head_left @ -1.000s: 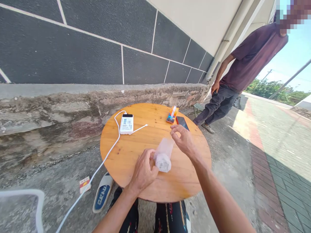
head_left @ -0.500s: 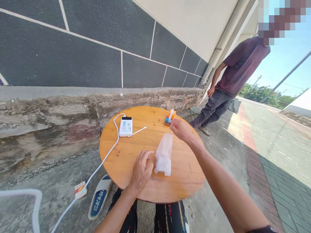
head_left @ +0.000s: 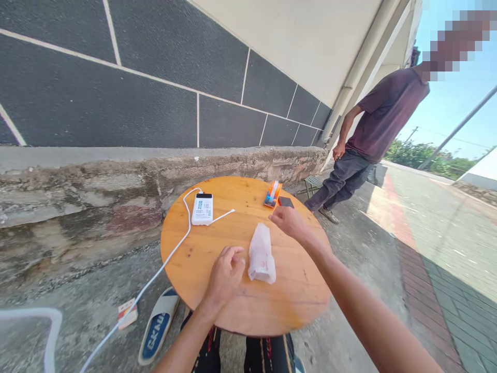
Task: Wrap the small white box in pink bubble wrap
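On the round wooden table a white, translucent wrapped packet lies between my hands. My left hand is left of the packet with fingers apart and slightly curled, holding nothing. Over the table's right side, my right hand has its fingers curled together; whether anything small is in them is hidden. Just beyond it stand an orange tape dispenser with blue at its base and a dark flat object with a red edge.
A white power bank with a white cable lies at the table's back left. A person stands at the right near a small stool. A slipper and a small card box are on the ground.
My right hand has drawn back a little from the tape dispenser. The dark flat object now shows beyond it. The view has shifted slightly, and the packet's top end looks lower and more folded.
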The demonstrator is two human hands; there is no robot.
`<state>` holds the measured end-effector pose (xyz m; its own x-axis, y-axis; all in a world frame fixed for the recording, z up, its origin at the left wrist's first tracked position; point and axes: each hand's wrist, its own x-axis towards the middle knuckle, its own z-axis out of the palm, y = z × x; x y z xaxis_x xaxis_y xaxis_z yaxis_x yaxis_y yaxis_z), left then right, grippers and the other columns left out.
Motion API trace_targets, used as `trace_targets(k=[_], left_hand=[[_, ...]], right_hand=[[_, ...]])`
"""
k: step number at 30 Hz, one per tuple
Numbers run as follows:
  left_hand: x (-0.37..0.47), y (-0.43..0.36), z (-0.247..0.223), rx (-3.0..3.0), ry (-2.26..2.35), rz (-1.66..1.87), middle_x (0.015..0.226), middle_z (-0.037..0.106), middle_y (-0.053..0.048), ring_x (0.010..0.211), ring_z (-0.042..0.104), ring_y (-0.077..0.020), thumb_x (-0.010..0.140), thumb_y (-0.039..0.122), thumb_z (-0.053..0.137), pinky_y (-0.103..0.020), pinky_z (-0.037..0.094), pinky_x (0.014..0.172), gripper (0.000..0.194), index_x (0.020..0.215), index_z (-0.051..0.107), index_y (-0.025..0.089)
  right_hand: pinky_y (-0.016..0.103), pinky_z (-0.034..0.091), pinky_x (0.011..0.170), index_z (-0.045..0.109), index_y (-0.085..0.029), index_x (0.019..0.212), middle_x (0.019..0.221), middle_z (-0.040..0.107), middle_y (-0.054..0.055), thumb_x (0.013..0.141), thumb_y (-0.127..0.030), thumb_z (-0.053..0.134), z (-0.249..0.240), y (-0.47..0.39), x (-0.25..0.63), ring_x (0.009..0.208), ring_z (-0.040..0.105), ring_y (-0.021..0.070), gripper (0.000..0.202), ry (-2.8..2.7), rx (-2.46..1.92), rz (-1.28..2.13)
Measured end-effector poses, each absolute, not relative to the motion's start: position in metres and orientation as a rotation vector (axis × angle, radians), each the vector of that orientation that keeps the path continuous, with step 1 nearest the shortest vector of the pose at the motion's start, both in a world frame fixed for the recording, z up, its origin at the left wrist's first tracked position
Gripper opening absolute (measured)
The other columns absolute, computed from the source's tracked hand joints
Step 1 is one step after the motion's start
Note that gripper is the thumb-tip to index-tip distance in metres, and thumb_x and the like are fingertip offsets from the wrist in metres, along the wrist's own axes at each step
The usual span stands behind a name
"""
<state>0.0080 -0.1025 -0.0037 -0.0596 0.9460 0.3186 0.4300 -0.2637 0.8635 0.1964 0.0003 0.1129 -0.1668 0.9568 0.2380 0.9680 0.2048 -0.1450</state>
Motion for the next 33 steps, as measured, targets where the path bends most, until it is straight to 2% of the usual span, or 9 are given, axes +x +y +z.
trace_targets(k=[5,9,12,15,20,24,27,30,33], left_hand=[[0.011,-0.059,0.022,1.818,1.699,0.995,0.103,0.067,-0.008,0.087,0.061,-0.0171,0.081,0.015,0.042,-0.029,0.045,0.079,0.027,0.099,0.062,0.017],[0.030,-0.013,0.032,1.858,1.743,0.845,0.066,0.065,-0.004,0.068,0.058,-0.0176,0.078,0.018,0.045,-0.026,0.040,0.063,0.022,0.062,0.061,0.017],[0.044,0.008,0.029,1.850,1.757,0.747,0.052,0.057,-0.001,0.057,0.054,-0.0159,0.073,0.023,0.054,-0.025,0.034,0.055,0.024,0.049,0.055,0.018],[0.049,0.017,0.022,1.829,1.778,0.724,0.052,0.057,0.000,0.056,0.053,-0.0145,0.070,0.021,0.055,-0.023,0.031,0.052,0.020,0.051,0.056,0.018],[0.039,0.017,0.019,1.808,1.823,0.765,0.058,0.060,-0.001,0.059,0.055,-0.0143,0.072,0.021,0.050,-0.023,0.032,0.052,0.017,0.057,0.057,0.018],[0.034,0.002,0.031,1.856,1.832,0.799,0.071,0.064,-0.002,0.068,0.056,-0.0152,0.079,0.035,0.049,-0.023,0.034,0.056,0.021,0.069,0.059,0.019],[0.041,-0.017,0.045,1.943,1.784,0.738,0.064,0.060,0.000,0.062,0.052,-0.0145,0.074,0.050,0.055,-0.023,0.031,0.054,0.032,0.063,0.057,0.019],[0.048,-0.029,0.057,2.054,1.758,0.611,0.053,0.052,0.003,0.054,0.046,-0.0126,0.065,0.041,0.062,-0.024,0.025,0.051,0.028,0.053,0.052,0.019],[0.041,-0.027,0.062,2.050,1.806,0.600,0.053,0.051,0.003,0.055,0.047,-0.0122,0.067,0.027,0.056,-0.024,0.026,0.050,0.017,0.053,0.051,0.018]], right_hand=[[0.031,0.042,0.063,0.069,-0.016,0.072,0.077,0.070,0.014,0.076,-0.041,0.061,0.086,0.004,0.174,0.077,0.066,0.0272,0.027,-2.264,-1.895,-0.028],[0.035,0.046,0.069,0.070,-0.012,0.082,0.089,0.070,0.021,0.073,-0.036,0.063,0.070,0.011,0.163,0.086,0.066,0.0311,0.027,-2.263,-1.932,0.012],[0.034,0.046,0.068,0.069,-0.012,0.080,0.089,0.070,0.020,0.070,-0.023,0.062,0.063,0.014,0.171,0.086,0.066,0.0301,0.016,-2.225,-1.939,0.082],[0.029,0.043,0.063,0.066,-0.014,0.069,0.081,0.071,0.015,0.070,-0.014,0.054,0.058,0.013,0.196,0.079,0.066,0.0253,0.012,-2.149,-1.898,0.190],[0.023,0.036,0.051,0.057,-0.017,0.066,0.062,0.064,0.005,0.079,-0.023,0.042,0.039,0.006,0.248,0.058,0.059,0.0157,0.021,-1.940,-1.735,0.422],[0.021,0.037,0.050,0.052,-0.017,0.067,0.057,0.060,0.001,0.081,-0.031,0.039,0.019,0.001,0.266,0.055,0.057,0.0140,0.024,-1.795,-1.604,0.552],[0.022,0.038,0.051,0.051,-0.018,0.067,0.056,0.058,-0.001,0.081,-0.034,0.041,0.011,-0.002,0.267,0.054,0.055,0.0137,0.024,-1.746,-1.533,0.604],[0.022,0.037,0.052,0.049,-0.019,0.064,0.055,0.056,-0.002,0.081,-0.035,0.043,0.011,-0.001,0.265,0.054,0.054,0.0132,0.024,-1.726,-1.498,0.605],[0.023,0.036,0.053,0.048,-0.019,0.063,0.055,0.054,-0.002,0.082,-0.034,0.044,0.013,0.005,0.266,0.054,0.052,0.0136,0.025,-1.713,-1.504,0.570]])
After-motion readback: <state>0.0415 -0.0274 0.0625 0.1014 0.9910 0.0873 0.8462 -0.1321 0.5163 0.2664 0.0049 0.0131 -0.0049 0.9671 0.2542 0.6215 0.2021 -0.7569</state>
